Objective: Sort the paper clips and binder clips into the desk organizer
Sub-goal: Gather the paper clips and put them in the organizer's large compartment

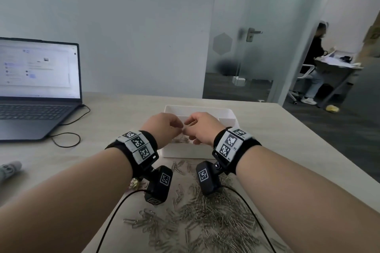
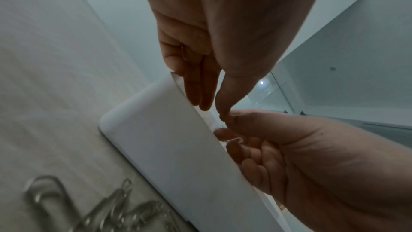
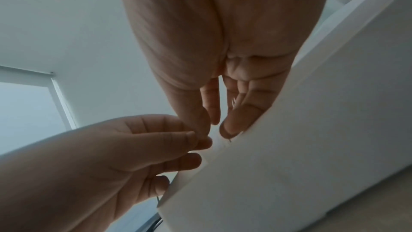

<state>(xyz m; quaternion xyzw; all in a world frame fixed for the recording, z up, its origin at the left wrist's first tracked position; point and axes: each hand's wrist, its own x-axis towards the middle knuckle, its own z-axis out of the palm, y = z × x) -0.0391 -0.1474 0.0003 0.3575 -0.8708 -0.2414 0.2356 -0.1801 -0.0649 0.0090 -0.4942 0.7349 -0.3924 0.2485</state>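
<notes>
Here we hold both hands over the organizer (image 1: 197, 150); the right hand (image 1: 202, 129) pinches a clip (image 2: 234, 140), the left hand (image 1: 164, 127) has thumb to fingertips, though what it grips we cannot tell; the heap of clips (image 1: 205, 217) lies on the worktop (image 1: 267, 139); light, springy, slippery wire that tangles, we judge; best pinched flat across the loops.
</notes>
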